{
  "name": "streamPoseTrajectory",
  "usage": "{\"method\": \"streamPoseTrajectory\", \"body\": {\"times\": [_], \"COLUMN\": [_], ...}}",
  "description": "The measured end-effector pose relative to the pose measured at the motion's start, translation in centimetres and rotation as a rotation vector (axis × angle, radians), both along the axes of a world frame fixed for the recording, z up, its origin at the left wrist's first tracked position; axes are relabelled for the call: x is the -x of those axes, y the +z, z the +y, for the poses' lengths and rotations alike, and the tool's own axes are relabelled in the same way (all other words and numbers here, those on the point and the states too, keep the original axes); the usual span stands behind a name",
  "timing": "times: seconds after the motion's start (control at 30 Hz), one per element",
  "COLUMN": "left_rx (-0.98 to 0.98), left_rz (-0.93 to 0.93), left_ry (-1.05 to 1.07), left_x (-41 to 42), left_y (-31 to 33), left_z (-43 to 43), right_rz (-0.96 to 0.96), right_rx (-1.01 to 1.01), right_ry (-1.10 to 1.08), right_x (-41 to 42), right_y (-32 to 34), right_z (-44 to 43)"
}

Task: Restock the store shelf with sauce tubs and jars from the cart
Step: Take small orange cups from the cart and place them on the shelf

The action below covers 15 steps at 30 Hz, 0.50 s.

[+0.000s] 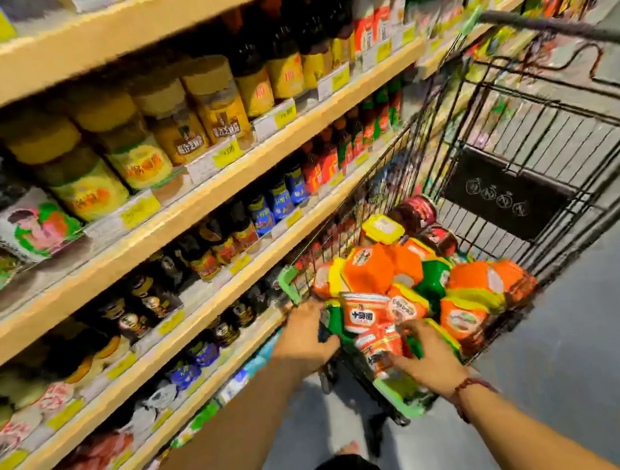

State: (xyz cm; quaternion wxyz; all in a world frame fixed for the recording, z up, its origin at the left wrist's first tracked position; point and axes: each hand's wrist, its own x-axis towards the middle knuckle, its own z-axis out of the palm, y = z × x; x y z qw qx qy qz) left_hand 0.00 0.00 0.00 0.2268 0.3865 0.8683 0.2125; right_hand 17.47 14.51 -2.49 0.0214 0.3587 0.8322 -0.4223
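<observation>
A black wire cart (541, 122) stands to the right of the wooden store shelf (198, 204). Its near end is piled with orange, green and red sauce tubs (369, 267), with dark red jars (415, 212) behind them. My left hand (303, 335) grips the cart's near left rim beside a green tub. My right hand (428, 360) reaches into the pile, its fingers curled over a red and white tub (379, 346) at the cart's near edge. A red cord bracelet circles that wrist.
The shelf holds several rows of yellow-lidded jars (174, 119), dark sauce bottles (282, 54) and blue-labelled bottles (278, 200), with yellow price tags along each edge. Grey floor (596, 319) lies right of the cart. My foot (348, 449) shows below.
</observation>
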Motion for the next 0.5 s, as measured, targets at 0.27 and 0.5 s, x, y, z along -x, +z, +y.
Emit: {"method": "streamPoseTrajectory", "body": {"times": [0.27,0.5], "left_rx": [-0.05,-0.055], "left_rz": [-0.268,-0.692], "left_ry": [0.089,0.382], "left_x": [2.3,2.7], "left_y": [-3.1,-6.3], "left_z": [5.6,8.1], "right_rz": [-0.064,-0.176], "right_rx": [0.268,0.436], "right_ry": [-0.227,-0.296], "right_x": [2.3,3.3], "right_y": [-1.5,-3.3], "right_z": [1.3,1.9]}}
